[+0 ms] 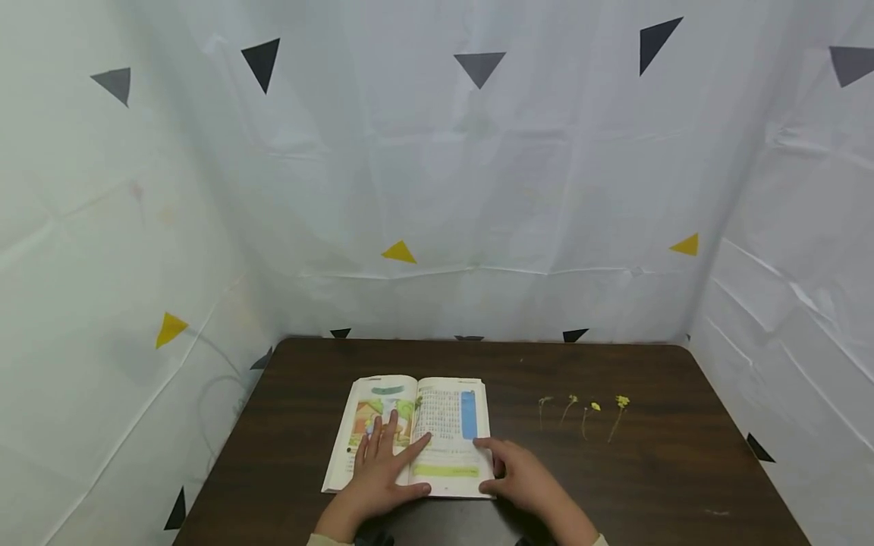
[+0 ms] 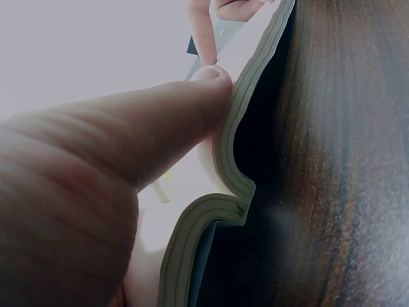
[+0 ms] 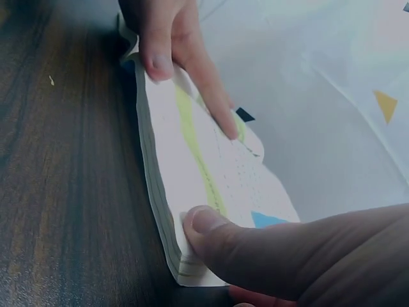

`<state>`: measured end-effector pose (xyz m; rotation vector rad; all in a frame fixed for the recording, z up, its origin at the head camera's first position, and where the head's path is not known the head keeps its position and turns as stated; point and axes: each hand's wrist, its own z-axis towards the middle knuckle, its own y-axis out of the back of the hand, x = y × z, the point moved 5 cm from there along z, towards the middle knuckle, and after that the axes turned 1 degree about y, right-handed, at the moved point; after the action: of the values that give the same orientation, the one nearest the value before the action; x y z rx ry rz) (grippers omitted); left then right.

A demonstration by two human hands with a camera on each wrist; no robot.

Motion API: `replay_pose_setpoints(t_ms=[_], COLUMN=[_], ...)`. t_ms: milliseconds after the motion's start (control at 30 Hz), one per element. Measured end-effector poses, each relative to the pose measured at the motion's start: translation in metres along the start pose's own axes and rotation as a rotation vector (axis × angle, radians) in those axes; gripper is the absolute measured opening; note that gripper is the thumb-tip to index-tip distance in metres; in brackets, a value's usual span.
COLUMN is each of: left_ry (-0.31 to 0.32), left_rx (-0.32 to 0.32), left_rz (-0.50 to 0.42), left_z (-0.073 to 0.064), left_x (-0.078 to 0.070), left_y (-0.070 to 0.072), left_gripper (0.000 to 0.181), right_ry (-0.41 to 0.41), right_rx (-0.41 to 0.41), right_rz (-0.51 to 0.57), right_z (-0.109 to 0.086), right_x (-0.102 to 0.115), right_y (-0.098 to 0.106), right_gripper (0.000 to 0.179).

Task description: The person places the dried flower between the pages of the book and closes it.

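Open book [image 1: 447, 484] on dark table [image 1: 300, 409]; your left hand [image 1: 378, 474], fingers spread, across both pages; your right hand [image 1: 522, 474], thumb and index apart, touching right page's outer edge; four flower sprigs [image 1: 622, 402] to right

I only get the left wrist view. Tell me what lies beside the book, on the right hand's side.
Observer: Four small flower sprigs lie apart in a row to the right of the book.
Operator: I see just the thumb of the left hand. Report its fingers.
Observer: The left hand has them spread, partly covering a coloured picture on the left page.
Operator: Now the right thumb.
Observer: The right thumb touches the right page near its lower outer corner.
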<state>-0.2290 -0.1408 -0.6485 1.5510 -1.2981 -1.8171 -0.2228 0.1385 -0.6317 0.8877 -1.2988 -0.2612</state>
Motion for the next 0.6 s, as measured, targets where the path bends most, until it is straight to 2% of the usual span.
replay_pose_setpoints(t_ms=[400,500,600], left_ry=[-0.01,-0.011,-0.01], left_rx=[-0.018,-0.017,-0.013], left_rz=[0.014,0.012,0.015], left_z=[-0.0002,0.0012,0.0021], left_x=[0.0007,0.0005,0.0], left_y=[-0.0007,-0.0003,0.0002], left_gripper=[0.084,0.084,0.085], right_ry=[-0.026,-0.046,-0.097], right_rx=[-0.03,-0.052,-0.08], right_rz=[-0.011,-0.036,-0.075], right_z=[0.0015,0.0027,0.0036], right_x=[-0.0008,-0.0027,-0.0052], right_y=[-0.0013,-0.0023,-0.0041], right_gripper=[0.062,0.071,0.096])
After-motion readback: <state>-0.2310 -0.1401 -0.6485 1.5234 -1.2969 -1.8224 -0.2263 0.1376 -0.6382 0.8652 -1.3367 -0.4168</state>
